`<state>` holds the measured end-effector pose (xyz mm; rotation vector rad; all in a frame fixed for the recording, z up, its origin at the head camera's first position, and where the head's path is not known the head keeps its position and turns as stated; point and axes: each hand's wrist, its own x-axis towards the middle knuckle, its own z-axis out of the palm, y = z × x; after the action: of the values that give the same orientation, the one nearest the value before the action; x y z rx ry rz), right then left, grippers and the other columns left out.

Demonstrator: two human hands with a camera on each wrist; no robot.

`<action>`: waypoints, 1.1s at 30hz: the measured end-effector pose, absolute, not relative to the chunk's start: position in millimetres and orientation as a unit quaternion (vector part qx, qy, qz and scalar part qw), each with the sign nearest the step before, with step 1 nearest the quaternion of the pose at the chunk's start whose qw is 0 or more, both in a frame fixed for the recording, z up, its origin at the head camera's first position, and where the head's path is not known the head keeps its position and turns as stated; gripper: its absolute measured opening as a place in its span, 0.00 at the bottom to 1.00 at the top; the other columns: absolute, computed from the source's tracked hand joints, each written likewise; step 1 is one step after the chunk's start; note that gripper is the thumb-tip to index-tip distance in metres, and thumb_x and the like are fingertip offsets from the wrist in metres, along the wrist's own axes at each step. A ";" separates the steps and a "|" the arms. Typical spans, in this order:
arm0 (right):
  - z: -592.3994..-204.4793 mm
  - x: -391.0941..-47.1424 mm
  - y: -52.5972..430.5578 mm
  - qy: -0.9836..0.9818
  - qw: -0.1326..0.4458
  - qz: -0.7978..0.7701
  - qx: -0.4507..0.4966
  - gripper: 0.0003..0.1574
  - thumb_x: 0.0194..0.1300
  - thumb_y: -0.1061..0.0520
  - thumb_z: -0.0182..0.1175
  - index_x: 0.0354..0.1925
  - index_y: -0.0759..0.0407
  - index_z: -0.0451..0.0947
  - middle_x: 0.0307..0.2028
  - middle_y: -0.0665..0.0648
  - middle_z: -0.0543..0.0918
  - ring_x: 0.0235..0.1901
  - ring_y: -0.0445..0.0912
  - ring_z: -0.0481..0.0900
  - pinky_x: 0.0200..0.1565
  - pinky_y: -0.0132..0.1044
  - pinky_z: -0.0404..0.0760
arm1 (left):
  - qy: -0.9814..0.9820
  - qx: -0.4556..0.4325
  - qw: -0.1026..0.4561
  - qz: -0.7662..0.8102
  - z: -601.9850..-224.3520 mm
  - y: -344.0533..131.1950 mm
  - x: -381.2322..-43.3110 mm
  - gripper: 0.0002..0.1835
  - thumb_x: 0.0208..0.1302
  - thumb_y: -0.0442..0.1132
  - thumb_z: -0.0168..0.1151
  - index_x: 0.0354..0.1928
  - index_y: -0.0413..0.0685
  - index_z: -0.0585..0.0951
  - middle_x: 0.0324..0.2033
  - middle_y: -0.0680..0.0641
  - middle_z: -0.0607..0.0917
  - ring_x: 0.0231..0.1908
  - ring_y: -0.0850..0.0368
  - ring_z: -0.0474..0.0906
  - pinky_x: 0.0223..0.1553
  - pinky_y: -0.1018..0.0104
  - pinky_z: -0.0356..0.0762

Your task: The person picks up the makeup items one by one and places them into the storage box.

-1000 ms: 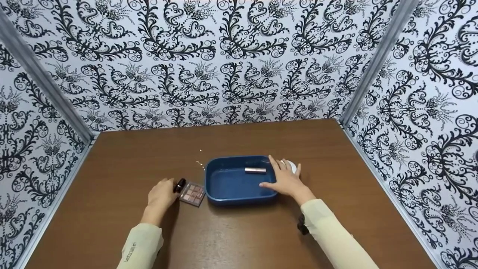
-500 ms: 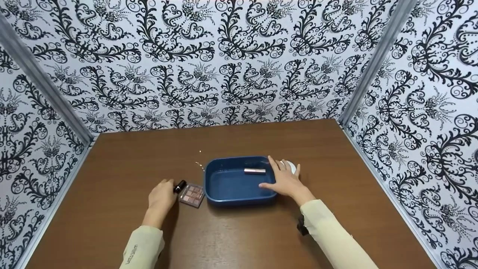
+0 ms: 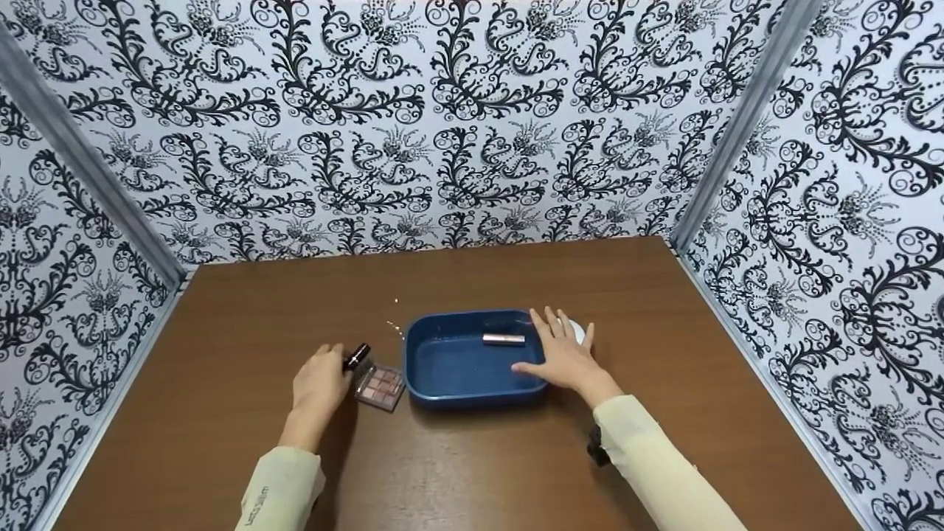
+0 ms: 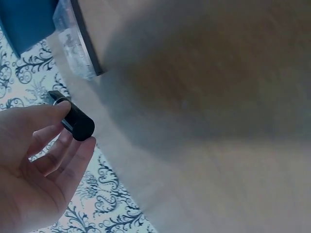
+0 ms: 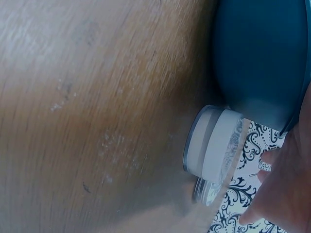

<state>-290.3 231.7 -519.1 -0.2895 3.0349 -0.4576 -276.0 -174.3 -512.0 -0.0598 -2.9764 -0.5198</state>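
On our tabletop (image 3: 457,472), only the right wrist view shows the white jar (image 5: 216,145) side-on. Our left hand (image 3: 320,380) pinches a glossy black tube (image 4: 83,127); our right hand (image 3: 566,360) is spread.

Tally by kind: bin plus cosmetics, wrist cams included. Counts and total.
Blue bin: 1
Palette: 1
Tubes: 2 (black tube in the left hand, pink tube inside the bin)
White jar: 1
Clear round piece by the jar, lid or second container unclear: 1
Total: 6
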 end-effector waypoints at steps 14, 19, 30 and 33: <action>-515.7 -289.4 230.3 0.982 0.035 -0.161 -0.096 0.68 0.56 0.24 0.62 0.81 0.46 0.40 0.80 0.61 0.41 0.80 0.61 0.36 0.67 0.77 0.25 | -0.979 -0.040 0.095 -0.178 -485.9 -150.5 -280.4 0.15 0.61 0.34 0.65 0.50 0.43 0.82 0.46 0.40 0.84 0.47 0.37 0.83 0.46 0.42 0.81; -516.2 -288.4 230.3 0.983 0.025 -0.153 -0.097 0.69 0.55 0.23 0.62 0.80 0.46 0.41 0.80 0.61 0.42 0.80 0.61 0.36 0.67 0.77 0.27 | -0.980 -0.052 0.092 -0.167 -480.0 -138.7 -282.1 0.15 0.62 0.35 0.66 0.51 0.44 0.82 0.48 0.40 0.83 0.48 0.38 0.82 0.46 0.42 0.82; -516.2 -287.7 230.3 0.984 0.016 -0.149 -0.097 0.69 0.55 0.22 0.62 0.80 0.47 0.42 0.80 0.61 0.41 0.80 0.61 0.33 0.67 0.77 0.25 | -0.973 -0.092 0.129 -0.167 -474.9 -108.8 -282.6 0.13 0.62 0.35 0.68 0.49 0.46 0.83 0.45 0.42 0.84 0.46 0.41 0.84 0.42 0.46 0.84; -516.2 -287.4 230.2 0.983 0.018 -0.153 -0.097 0.69 0.55 0.22 0.61 0.80 0.47 0.43 0.80 0.62 0.41 0.80 0.61 0.34 0.66 0.77 0.24 | -0.972 -0.104 0.133 -0.165 -474.5 -101.2 -283.2 0.14 0.60 0.34 0.69 0.48 0.46 0.83 0.44 0.43 0.84 0.46 0.41 0.83 0.42 0.47 0.84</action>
<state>-287.4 230.2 -516.2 -0.3023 3.0543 -0.4765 -283.2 -101.2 -474.5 -0.3017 -2.8188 -0.4772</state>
